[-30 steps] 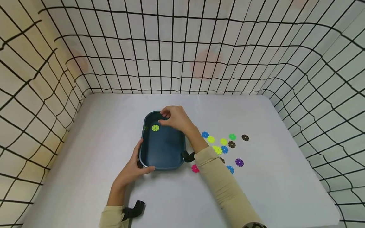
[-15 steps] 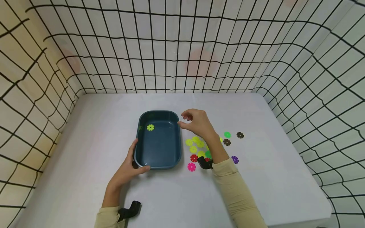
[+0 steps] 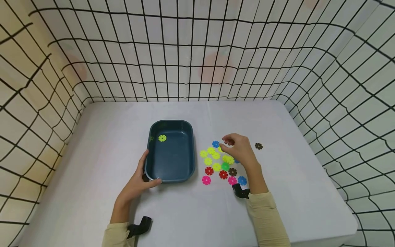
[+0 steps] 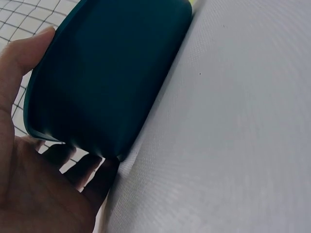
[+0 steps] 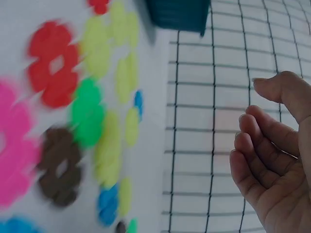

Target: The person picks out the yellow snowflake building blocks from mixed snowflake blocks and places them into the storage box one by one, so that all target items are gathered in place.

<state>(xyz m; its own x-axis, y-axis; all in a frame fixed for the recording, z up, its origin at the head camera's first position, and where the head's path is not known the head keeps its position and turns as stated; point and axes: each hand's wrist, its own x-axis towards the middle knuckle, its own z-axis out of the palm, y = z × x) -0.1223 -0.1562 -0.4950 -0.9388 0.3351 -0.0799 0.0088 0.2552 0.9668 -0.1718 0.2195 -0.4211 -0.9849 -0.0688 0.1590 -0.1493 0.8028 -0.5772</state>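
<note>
A dark teal rectangular tub [image 3: 172,161] stands on the white table. My left hand [image 3: 135,185] grips its near left corner, thumb on the near rim and fingers along the left side. In the left wrist view the fingers bend against the tub's wall. One yellow notched plastic disc [image 3: 162,138] lies inside the tub near the back. My right hand [image 3: 242,151] hovers over the far side of the loose discs, its thumb and bent fingers apart. In the right wrist view nothing sits between those fingers [image 5: 252,170].
Right of the tub lie several flower-shaped discs, among them a red disc [image 3: 223,174], a green disc [image 3: 225,166] and a pink disc [image 3: 206,180]. A brown disc [image 3: 258,146] lies apart at the right. Black wire mesh [image 3: 197,65] encloses the table's back and sides.
My right hand has moved right and toward me, from over the tub to over the loose discs. The left hand keeps its hold on the tub; the yellow disc stays inside.
</note>
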